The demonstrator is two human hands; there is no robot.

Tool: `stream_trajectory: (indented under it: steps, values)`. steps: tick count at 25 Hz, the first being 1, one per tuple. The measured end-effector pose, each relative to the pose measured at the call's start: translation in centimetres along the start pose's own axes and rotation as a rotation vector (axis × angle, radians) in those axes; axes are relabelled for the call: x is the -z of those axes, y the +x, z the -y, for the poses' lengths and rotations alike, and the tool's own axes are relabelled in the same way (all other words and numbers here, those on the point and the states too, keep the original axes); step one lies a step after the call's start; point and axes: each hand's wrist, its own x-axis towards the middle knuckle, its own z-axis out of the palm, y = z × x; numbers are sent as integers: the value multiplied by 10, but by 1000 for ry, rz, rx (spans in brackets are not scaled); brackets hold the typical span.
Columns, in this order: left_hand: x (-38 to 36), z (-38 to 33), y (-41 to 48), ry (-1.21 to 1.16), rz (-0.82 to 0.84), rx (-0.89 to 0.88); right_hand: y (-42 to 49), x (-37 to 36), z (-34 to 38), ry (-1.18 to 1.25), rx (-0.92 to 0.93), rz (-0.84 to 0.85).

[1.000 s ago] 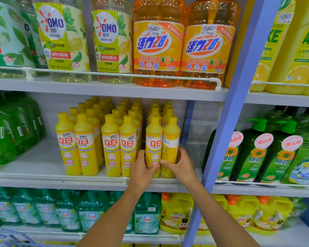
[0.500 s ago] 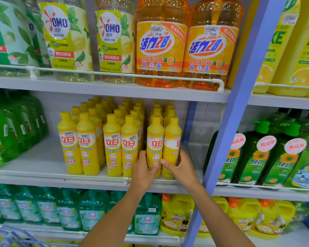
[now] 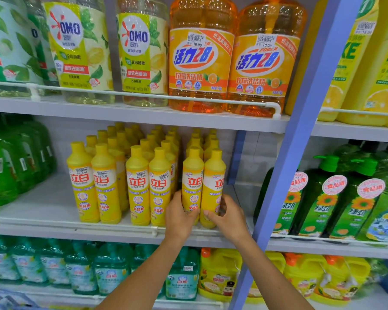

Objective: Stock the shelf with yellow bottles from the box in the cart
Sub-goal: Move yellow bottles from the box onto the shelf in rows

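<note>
Left hand [image 3: 180, 217]: curled round the lower body of the left bottle [image 3: 192, 177], which is gripped.
Right hand [image 3: 228, 217]: wrapped round the lower body of the right bottle [image 3: 212, 184], with the thumb laid across its front.
Held bottles: both are stood at the front edge of the shelf [image 3: 54, 228], toward its right end, touching side by side.
Axis: the long axis of each is kept vertical, with the cap pointed up and the base on the shelf.
Labels: the left one is faced to the front edge; the right one is turned a little to the right, so its print is partly cut off.
Other bottles [image 3: 112, 182]: these are lined up upright in rows from the front edge to the back, left of the held pair.
Post [image 3: 300, 130]: blue, seen just right of the right hand.
Jugs [image 3: 201, 54]: orange, stood on the shelf above.
</note>
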Motion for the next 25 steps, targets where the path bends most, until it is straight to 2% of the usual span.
stream_trajectory:
  steps: [4,12,15,19,25]
  values:
    - [0,1,6,5,18,3,11,2,-3,-67,-42,13]
    - [-10,-3,17,46,0,87,29,-11,-8,-204,-83,-135]
    - [-12,-2,18,82,-8,66,28,-13,-9,-183,-51,-150]
    - [-15,-1,16,127,-64,20,23,-8,-9,-31,11,-118]
    - [-13,-4,15,126,-52,50,25,-9,-6,-7,-25,-126]
